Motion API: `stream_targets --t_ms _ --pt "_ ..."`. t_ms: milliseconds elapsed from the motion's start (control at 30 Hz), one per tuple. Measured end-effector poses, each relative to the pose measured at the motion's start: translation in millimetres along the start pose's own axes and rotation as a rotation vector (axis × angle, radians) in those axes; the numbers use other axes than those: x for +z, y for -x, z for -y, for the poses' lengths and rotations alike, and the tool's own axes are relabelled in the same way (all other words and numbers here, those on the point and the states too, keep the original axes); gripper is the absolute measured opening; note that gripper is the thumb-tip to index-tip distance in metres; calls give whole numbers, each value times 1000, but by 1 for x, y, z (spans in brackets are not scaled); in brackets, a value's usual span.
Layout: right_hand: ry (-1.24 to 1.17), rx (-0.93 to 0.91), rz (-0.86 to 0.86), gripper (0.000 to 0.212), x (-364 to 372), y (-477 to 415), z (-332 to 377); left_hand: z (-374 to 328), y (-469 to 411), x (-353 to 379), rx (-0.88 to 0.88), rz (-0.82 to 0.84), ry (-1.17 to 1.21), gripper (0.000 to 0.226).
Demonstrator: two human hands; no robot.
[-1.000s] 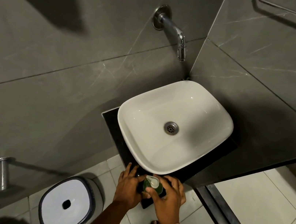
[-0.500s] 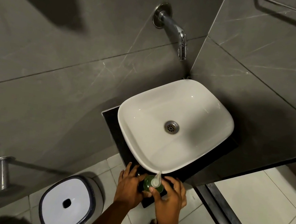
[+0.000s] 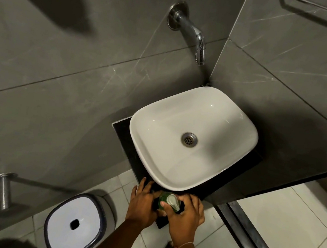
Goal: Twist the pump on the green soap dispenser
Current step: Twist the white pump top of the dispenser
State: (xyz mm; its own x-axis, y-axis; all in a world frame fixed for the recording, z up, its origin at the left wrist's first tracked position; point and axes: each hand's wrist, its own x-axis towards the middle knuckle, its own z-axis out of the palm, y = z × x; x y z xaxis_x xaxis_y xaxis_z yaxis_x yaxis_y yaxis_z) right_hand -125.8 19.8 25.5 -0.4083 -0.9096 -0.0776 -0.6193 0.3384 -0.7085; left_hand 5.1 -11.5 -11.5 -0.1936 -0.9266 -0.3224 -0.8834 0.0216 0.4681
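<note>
Left hand: I'm clamping the green soap dispenser body
Right hand: I'm pinching the white pump, fingers closed round it

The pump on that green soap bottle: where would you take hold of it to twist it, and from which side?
Grip the white pump head across its flat sides, coming from above on the right, as the right hand does; its spout gives the fingers leverage. The left hand should steady the green soap dispenser body from the left, since it stands upright on the dark counter edge.
</note>
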Motion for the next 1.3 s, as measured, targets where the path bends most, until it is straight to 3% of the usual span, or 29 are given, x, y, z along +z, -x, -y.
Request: stream_targets --t_ms 233,367,1300 --pt "-19 -102 65 38 -9 -2 -7 1 0 1 1 0 3 70" --pt "-21 -99 7 36 -10 -6 -2 0 -1 2 -3 -2 -3 71" --pt "-37 41 -10 36 -2 -2 0 -5 2 -1 -19 -15 -55 67"
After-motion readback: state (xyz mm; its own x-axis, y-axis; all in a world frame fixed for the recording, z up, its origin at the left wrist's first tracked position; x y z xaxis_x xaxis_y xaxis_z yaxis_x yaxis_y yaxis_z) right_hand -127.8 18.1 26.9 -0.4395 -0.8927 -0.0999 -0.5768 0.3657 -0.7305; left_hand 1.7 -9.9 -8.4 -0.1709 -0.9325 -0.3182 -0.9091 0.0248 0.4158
